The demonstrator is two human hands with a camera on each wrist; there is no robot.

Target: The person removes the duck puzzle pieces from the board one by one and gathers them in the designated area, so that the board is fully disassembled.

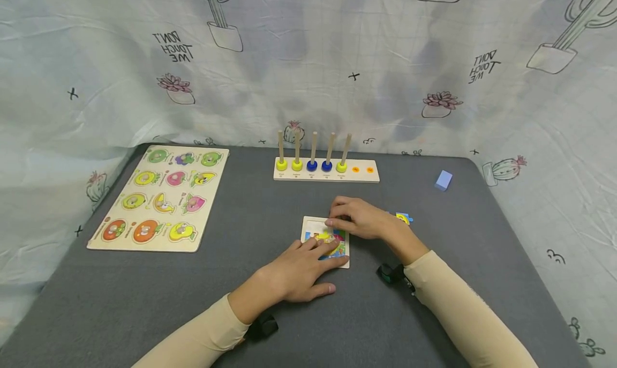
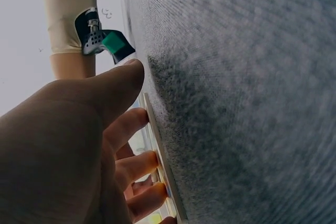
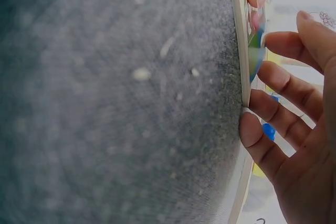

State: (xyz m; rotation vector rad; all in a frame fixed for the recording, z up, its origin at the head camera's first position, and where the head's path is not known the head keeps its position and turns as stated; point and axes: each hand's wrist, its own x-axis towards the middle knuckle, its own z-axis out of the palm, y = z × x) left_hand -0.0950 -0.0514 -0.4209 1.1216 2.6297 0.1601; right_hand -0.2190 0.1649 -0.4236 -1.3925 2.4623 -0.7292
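Observation:
A small framed jigsaw puzzle [image 1: 347, 263] lies on the grey table in the head view, with colourful pieces in its lower part and pale bare board along its top. My left hand [image 1: 301, 271] rests across it, fingers spread on the pieces and thumb on the cloth. At the upper right corner of the frame, my right hand [image 1: 359, 218] bends its fingers down. In the right wrist view its fingertips touch a blue-green puzzle piece [image 3: 255, 59] and the frame edge, while the thumb stands apart. The hands partly hide the picture.
A loose yellow-and-blue puzzle piece [image 1: 404, 218] lies beyond the right wrist. Behind stands a peg board [image 1: 326, 177] with yellow and blue rings. A fruit puzzle board [image 1: 166, 245] lies at left, a blue block [image 1: 443, 180] at right. Printed cloth [image 1: 308, 52] hangs behind the table.

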